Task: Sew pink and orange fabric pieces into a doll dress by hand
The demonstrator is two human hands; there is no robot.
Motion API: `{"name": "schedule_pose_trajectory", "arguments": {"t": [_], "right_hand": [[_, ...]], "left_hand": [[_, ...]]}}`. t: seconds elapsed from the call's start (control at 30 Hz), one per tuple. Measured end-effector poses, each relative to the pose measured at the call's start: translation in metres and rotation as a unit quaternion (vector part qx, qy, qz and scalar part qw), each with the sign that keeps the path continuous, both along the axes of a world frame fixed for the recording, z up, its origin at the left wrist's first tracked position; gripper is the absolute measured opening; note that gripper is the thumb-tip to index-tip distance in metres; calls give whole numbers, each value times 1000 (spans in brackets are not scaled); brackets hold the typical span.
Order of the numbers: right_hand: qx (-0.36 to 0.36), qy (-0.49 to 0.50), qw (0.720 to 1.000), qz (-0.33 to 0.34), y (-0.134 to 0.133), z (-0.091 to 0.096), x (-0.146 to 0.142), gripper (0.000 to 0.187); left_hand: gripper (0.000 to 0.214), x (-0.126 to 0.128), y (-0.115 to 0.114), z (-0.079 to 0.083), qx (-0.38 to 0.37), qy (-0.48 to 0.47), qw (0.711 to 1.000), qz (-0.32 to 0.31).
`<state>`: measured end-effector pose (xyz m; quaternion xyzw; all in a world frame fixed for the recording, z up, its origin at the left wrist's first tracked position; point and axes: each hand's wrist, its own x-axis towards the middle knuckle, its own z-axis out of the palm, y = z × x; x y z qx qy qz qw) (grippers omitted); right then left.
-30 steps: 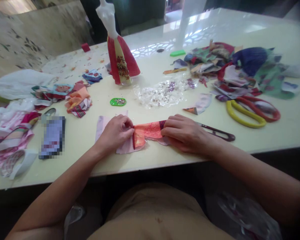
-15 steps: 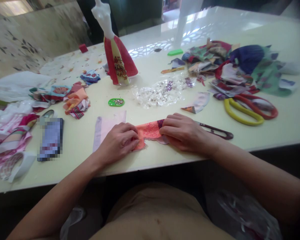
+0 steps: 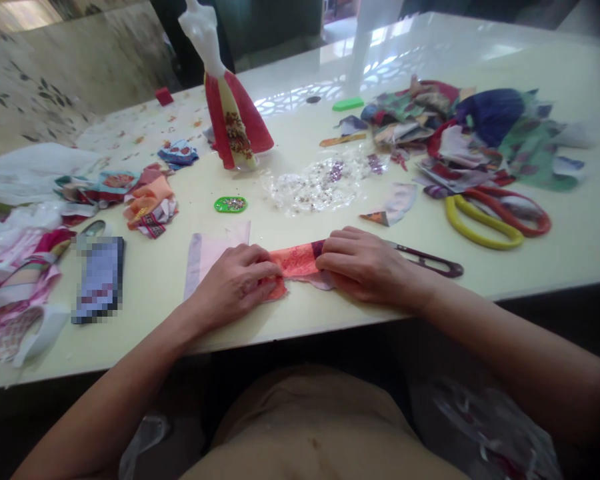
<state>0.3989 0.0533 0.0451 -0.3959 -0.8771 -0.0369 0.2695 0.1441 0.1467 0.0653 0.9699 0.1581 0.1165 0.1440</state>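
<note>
An orange-red patterned fabric strip lies on the pale table near its front edge. My left hand has its fingers closed on the strip's left end, over a pale pink cloth piece. My right hand presses and pinches the strip's right end, fingers curled. A dark thread snipper lies just right of my right hand, partly under it.
A white dress-form doll in a red skirt stands at the back. Sequins on clear plastic, a green dish, yellow and red scissors, a fabric scrap pile at right, more scraps and a blurred packet at left.
My left hand has slid rightward along the strip, covering more of it, so the visible orange part between my hands is shorter. The pink cloth now shows more on the left.
</note>
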Motion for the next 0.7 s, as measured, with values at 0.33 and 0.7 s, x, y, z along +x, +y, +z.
{"name": "schedule_pose_trajectory", "arguments": {"t": [0.33,0.7], "right_hand": [[-7,0,1000,4,0,-1,0,17],[-19,-6,1000,-7,-1,1,0,19]], "left_hand": [[11,15,-4,7,30,-52,998,33],[8,34,-10,9,0,-57,997,59]]}}
